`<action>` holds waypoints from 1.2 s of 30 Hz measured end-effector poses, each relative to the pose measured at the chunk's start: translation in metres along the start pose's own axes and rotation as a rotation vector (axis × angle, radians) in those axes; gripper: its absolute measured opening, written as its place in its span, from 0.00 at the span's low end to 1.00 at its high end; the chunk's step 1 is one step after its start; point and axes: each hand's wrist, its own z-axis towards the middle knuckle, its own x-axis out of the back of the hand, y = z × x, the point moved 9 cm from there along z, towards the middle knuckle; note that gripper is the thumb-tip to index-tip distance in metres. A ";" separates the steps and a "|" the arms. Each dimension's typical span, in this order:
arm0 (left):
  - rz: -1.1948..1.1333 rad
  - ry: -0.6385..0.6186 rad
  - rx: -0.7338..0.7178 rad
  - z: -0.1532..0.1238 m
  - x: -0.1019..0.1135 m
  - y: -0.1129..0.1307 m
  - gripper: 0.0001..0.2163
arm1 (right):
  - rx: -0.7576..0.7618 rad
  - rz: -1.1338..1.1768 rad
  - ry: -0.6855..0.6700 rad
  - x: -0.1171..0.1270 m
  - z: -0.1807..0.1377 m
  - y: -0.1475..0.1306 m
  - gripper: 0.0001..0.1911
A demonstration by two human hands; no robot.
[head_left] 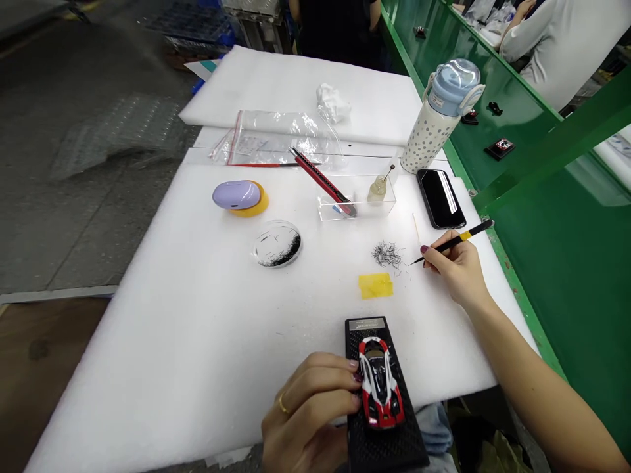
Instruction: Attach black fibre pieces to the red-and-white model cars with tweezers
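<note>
My left hand grips a black display base by its left side, fingertips beside the red and white model car mounted on it. Between the fingers of my right hand is a fine-tipped black tool with a yellow band, like a paintbrush or tweezers. Its tip points at the edge of a pile of tiny black strips. Just below that pile lies a piece of yellow tape. A round clear dish to the left holds more black slivers.
Behind the pile, a clear tray holds a small bottle and red-black tools. A phone and a dotted bottle stand right. A purple case, plastic bag and green conveyor are around. Other people sit beyond.
</note>
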 end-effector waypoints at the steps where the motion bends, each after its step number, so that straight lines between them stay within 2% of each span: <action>1: 0.003 -0.001 0.001 0.000 0.000 0.000 0.09 | 0.012 0.003 -0.004 -0.001 0.000 -0.001 0.20; 5: 0.016 0.003 0.001 0.000 0.001 0.000 0.09 | 0.064 -0.014 -0.017 -0.002 0.000 -0.003 0.20; 19: 0.012 0.001 0.016 0.001 0.000 0.000 0.12 | 0.105 -0.079 -0.002 -0.003 0.001 -0.004 0.17; 23: 0.006 0.010 0.010 -0.001 0.001 -0.001 0.10 | 0.086 0.026 0.007 0.000 -0.001 -0.003 0.20; 25: 0.031 0.007 0.043 -0.004 0.001 -0.004 0.11 | 0.079 0.114 -0.050 -0.004 -0.010 -0.007 0.22; 31: 0.247 -0.203 0.161 -0.010 -0.016 -0.015 0.23 | 0.109 0.280 -0.362 -0.040 -0.066 -0.036 0.18; 36: 0.243 -0.197 0.165 -0.007 -0.015 -0.015 0.20 | 0.104 0.336 -0.407 -0.056 -0.088 -0.045 0.17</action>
